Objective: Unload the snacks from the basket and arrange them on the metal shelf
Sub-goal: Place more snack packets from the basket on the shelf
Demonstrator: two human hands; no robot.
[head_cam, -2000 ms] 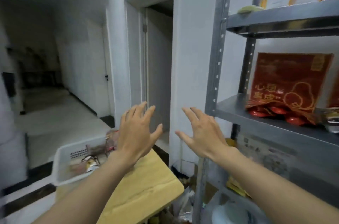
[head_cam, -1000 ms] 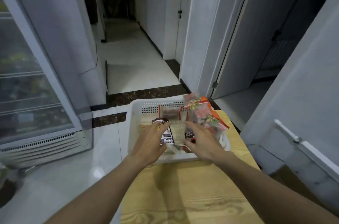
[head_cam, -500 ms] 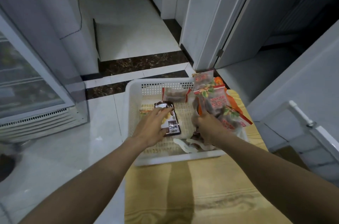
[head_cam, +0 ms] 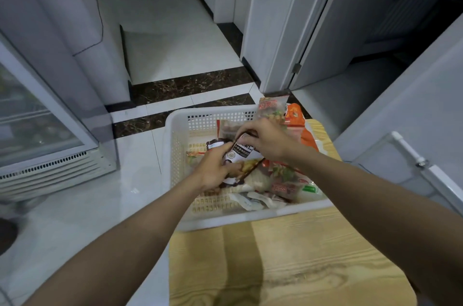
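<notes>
Dark snack packet held over white basket on wood table: L hand fingers curled round its lower end, R hand pinching top edge. Red snack packs lie in basket.

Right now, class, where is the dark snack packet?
Head view, centre: the dark packet is over the white basket, held by the left hand and the right hand.

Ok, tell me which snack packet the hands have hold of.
The dark brown-and-white packet, pinched between left hand and right hand; red packets lie loose.
</notes>
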